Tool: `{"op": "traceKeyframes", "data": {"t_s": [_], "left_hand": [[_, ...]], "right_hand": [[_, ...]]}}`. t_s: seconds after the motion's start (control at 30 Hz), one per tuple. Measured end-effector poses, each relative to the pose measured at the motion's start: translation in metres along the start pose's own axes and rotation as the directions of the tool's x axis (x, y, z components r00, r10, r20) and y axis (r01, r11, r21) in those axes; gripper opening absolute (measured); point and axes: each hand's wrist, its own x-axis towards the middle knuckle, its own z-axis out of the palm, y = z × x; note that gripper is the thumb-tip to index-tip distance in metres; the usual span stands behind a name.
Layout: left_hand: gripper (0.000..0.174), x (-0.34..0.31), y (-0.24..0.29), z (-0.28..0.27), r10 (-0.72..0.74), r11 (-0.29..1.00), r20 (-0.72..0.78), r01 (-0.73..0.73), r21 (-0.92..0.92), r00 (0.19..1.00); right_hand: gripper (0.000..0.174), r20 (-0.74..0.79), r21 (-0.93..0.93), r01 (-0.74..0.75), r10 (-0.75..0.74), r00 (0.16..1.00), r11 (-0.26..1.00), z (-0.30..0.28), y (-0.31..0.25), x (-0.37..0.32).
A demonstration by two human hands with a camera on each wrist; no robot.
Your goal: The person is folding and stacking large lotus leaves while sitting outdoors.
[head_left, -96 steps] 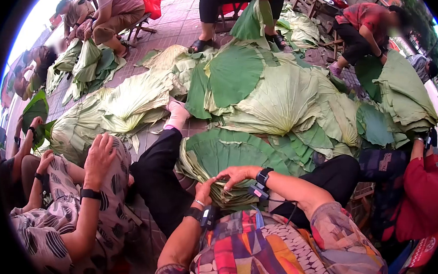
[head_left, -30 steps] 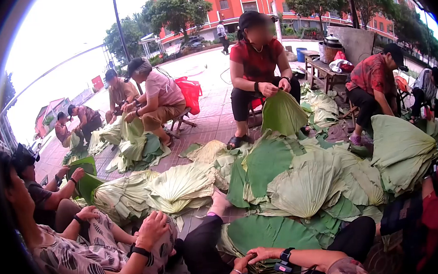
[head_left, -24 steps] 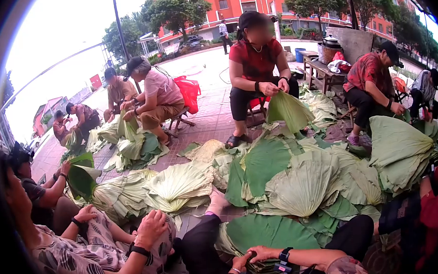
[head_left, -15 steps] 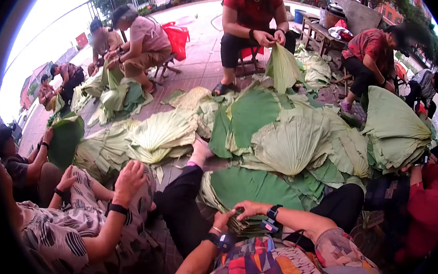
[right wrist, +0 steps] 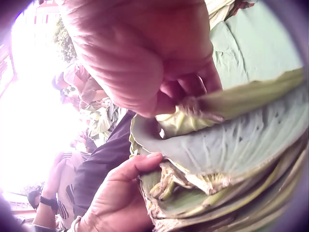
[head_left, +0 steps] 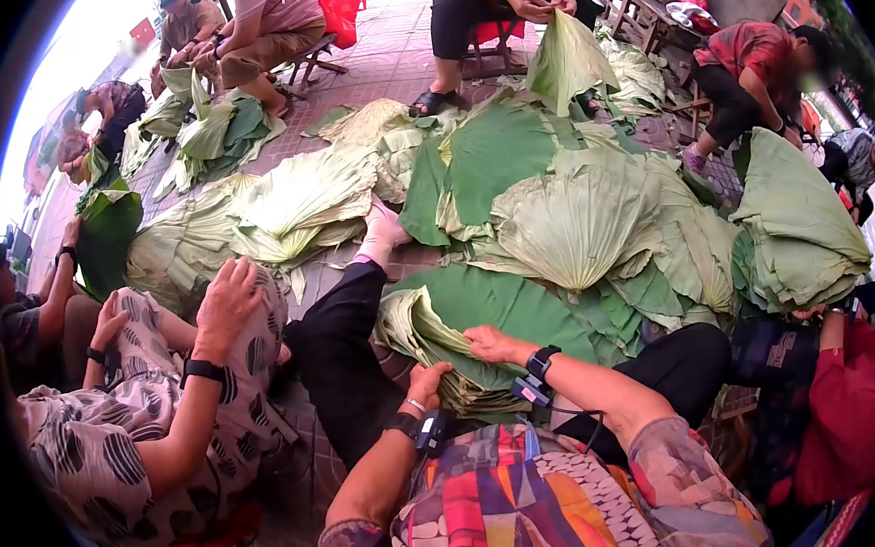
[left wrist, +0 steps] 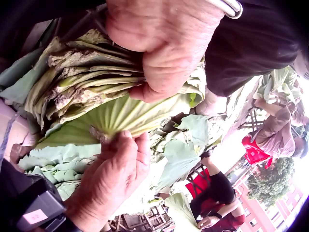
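A thick stack of folded lotus leaves [left wrist: 77,72] lies in front of me, its cut stem ends facing my body. My left hand [head_left: 427,385] grips the edge of this stack, thumb on top, as the right wrist view shows; its other fingers are mostly hidden underneath. With thumb and fingertips, my right hand [head_left: 495,344] pinches the top lotus leaf [left wrist: 120,116] at its stem end. In the right wrist view that leaf's edge rises off the grey-green leaf [right wrist: 231,140] below. Both hands are close together over the near side of the stack.
A long heap of dried lotus leaves [head_left: 575,225] spreads across the paving beyond my legs. Another folded pile [head_left: 800,221] stands at the right. People sit close on both sides, including one in a patterned outfit [head_left: 137,432]. Across from me, a person holds up a leaf [head_left: 570,60].
The head view tilted up, then back down. My hands, earlier touching each other at the stack's edge, have moved apart; the right now holds the top leaf, whose near side is raised.
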Motion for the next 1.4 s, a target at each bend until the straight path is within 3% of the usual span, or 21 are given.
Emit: {"op": "traceKeyframes", "data": {"t_s": [0.07,0.27,0.33,0.43,0.47,0.53,0.57,0.63,0.67,0.73,0.8,0.87,0.97,1.0,1.1,1.13,1.17,1.2,1.27,1.3,1.4], "left_hand": [[0.019,0.004,-0.002,-0.004,-0.043,0.999,-0.032,0.044,0.016,0.999],[0.031,-0.001,0.003,0.000,-0.081,0.997,-0.021,0.081,0.000,0.996],[0.026,0.005,-0.003,-0.004,-0.059,0.998,-0.046,0.059,-0.009,0.997],[0.023,0.016,-0.011,-0.013,-0.043,0.999,-0.031,0.043,0.009,0.999],[0.022,0.019,-0.013,-0.016,-0.015,1.000,-0.031,0.016,0.027,0.999],[0.021,0.022,-0.015,-0.019,-0.022,0.999,-0.040,0.023,0.027,0.999],[0.021,0.023,-0.017,-0.019,-0.021,1.000,-0.047,0.021,0.018,0.999],[0.022,0.026,-0.020,-0.022,-0.017,1.000,-0.067,0.019,0.016,0.998],[0.022,0.028,-0.020,-0.022,-0.014,1.000,-0.062,0.015,0.021,0.998],[0.024,0.028,-0.020,-0.023,-0.010,1.000,-0.061,0.010,0.005,0.998],[0.025,0.025,-0.018,-0.022,-0.009,1.000,-0.046,0.009,0.004,0.999],[0.029,0.015,-0.010,-0.016,-0.068,0.998,-0.023,0.068,-0.003,0.997],[0.027,0.017,-0.011,-0.016,-0.058,0.998,-0.043,0.059,0.025,0.997],[0.027,0.016,-0.010,-0.015,-0.063,0.998,-0.046,0.064,0.023,0.997],[0.025,0.010,-0.005,-0.010,-0.053,0.998,-0.044,0.054,0.011,0.998],[0.025,0.010,-0.005,-0.010,-0.061,0.998,-0.030,0.062,0.012,0.998],[0.025,0.010,-0.004,-0.010,-0.084,0.996,-0.029,0.084,-0.001,0.996],[0.025,0.011,-0.004,-0.011,-0.103,0.995,-0.027,0.103,-0.014,0.994],[0.025,0.016,-0.008,-0.015,-0.096,0.994,0.001,0.095,-0.061,0.995],[0.025,0.009,-0.003,-0.011,-0.097,0.993,0.027,0.098,-0.059,0.995],[0.025,0.007,-0.001,-0.008,-0.063,0.997,0.059,0.066,-0.045,0.996]], "right_hand": [[0.025,-0.233,-0.210,0.025,-0.074,0.970,0.977,-0.010,0.003,0.005],[0.023,-0.526,-0.190,0.111,-0.197,0.827,0.975,-0.100,-0.042,0.007],[0.030,-0.542,-0.186,0.002,-0.104,0.834,0.983,-0.139,-0.070,-0.009],[0.029,-0.730,0.248,0.160,0.076,0.679,0.956,-0.174,-0.054,-0.017],[0.029,-0.734,0.246,0.161,0.075,0.675,0.956,-0.183,-0.053,-0.021],[0.030,-0.862,0.424,0.547,0.136,0.489,0.722,-0.197,-0.039,-0.026],[0.030,-0.864,0.421,0.549,0.134,0.485,0.722,-0.201,-0.031,-0.030],[0.031,-0.944,0.328,0.663,0.253,0.210,0.673,-0.209,-0.007,-0.039],[0.031,-0.946,0.322,0.666,0.251,0.204,0.673,-0.213,0.018,-0.040],[0.028,-0.902,0.319,0.617,0.430,-0.037,0.720,-0.216,0.069,-0.047],[0.029,-0.799,0.553,0.489,0.596,0.081,0.675,-0.204,0.069,-0.070],[0.052,-0.696,0.669,0.427,0.714,0.076,0.608,-0.189,0.054,-0.086],[0.069,-0.678,0.685,0.274,0.728,-0.100,0.675,-0.172,0.131,-0.080],[0.066,-0.679,0.680,0.152,0.695,-0.235,0.717,-0.167,0.163,-0.069],[0.051,-0.698,0.710,0.079,0.684,0.212,0.700,-0.157,0.125,-0.063],[0.049,-0.767,0.634,0.127,0.599,0.228,0.763,-0.144,0.092,-0.053],[0.052,-0.735,0.648,0.133,0.570,0.367,0.750,-0.135,0.092,-0.044],[0.054,-0.614,0.679,0.010,0.560,0.556,0.734,-0.129,0.057,-0.041],[0.057,-0.315,0.636,-0.195,0.483,0.817,0.746,-0.108,0.027,-0.024],[0.059,-0.161,0.564,-0.256,0.409,0.898,0.785,-0.096,0.012,-0.019],[0.070,0.146,0.346,-0.319,0.285,0.947,0.882,-0.047,-0.012,-0.008]]}}
